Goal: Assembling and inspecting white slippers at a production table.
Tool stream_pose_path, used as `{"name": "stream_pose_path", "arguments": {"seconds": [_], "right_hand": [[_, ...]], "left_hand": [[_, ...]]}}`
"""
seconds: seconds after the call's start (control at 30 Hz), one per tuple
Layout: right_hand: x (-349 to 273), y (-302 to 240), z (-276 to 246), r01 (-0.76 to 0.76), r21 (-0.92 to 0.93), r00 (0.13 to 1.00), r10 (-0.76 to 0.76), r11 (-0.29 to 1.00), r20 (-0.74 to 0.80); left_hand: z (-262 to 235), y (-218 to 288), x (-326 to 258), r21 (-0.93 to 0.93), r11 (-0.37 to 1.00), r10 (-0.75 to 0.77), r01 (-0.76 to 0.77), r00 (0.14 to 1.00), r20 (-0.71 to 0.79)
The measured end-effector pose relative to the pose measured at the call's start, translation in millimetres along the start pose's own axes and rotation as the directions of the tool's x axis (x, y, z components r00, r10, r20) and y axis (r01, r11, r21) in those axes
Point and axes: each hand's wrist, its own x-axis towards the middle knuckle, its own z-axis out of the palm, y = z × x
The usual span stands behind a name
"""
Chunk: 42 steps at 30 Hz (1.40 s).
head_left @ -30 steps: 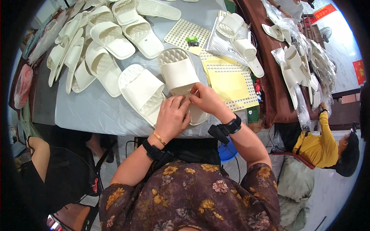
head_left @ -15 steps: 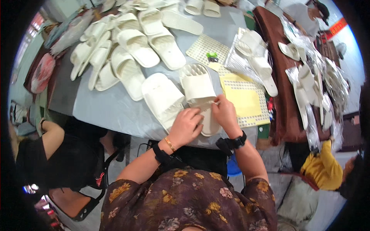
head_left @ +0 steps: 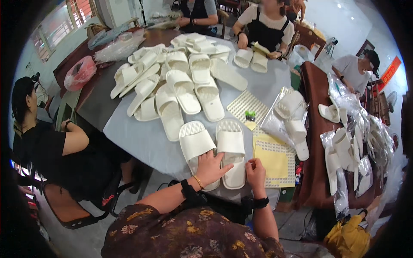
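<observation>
Two cream slippers lie side by side at the table's near edge, toe ends pointing away from me. My left hand (head_left: 213, 168) rests with spread fingers across the left slipper (head_left: 197, 142), its thumb reaching over the right slipper (head_left: 231, 144). Beside the right slipper's outer edge, my right hand (head_left: 256, 173) is raised with thumb and fingertips pinched together; whatever they hold, if anything, is too small to make out. Sheets of small printed labels (head_left: 247, 106) and a yellow backing sheet (head_left: 271, 161) lie right of the pair.
A large heap of cream slippers (head_left: 176, 77) covers the table's far left. A bagged pair (head_left: 290, 114) lies to the right, near a brown bench (head_left: 312, 129) holding more wrapped slippers. A seated person (head_left: 51, 133) is at left; another person handles slippers (head_left: 251, 59) across the table.
The view has tilted up, showing more of the room. My right hand has come away from the right slipper's strap. The left slipper now lies straight alongside the right one.
</observation>
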Motion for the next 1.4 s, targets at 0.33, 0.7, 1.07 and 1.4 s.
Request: {"name": "stream_pose_path", "arguments": {"seconds": [0.33,0.7,1.07,1.4], "right_hand": [[5.7,2.6,-0.8,-0.042,0.104,0.998,0.037,0.994,0.055],[-2.1,3.3,-7.6,-0.123,0.273,0.992,0.119,0.954,0.031],[-17.9,14.3,5.6,-0.169,0.245,0.983,0.145,0.955,0.113],[-140.4,71.9,-174.4,-0.456,0.194,0.78,0.495,0.869,-0.383]], "left_hand": [[-8.4,-10.0,-7.9,0.002,0.992,0.123,-0.123,0.991,-0.049],[-155.0,-10.2,60.1,-0.033,0.856,0.454,-0.516,0.78,-0.432],[-184.6,-73.6,122.8,0.279,0.948,0.226,-0.157,0.944,-0.239],[-133.4,88.5,62.0,-0.183,0.732,0.647,-0.656,0.754,-0.112]]}}
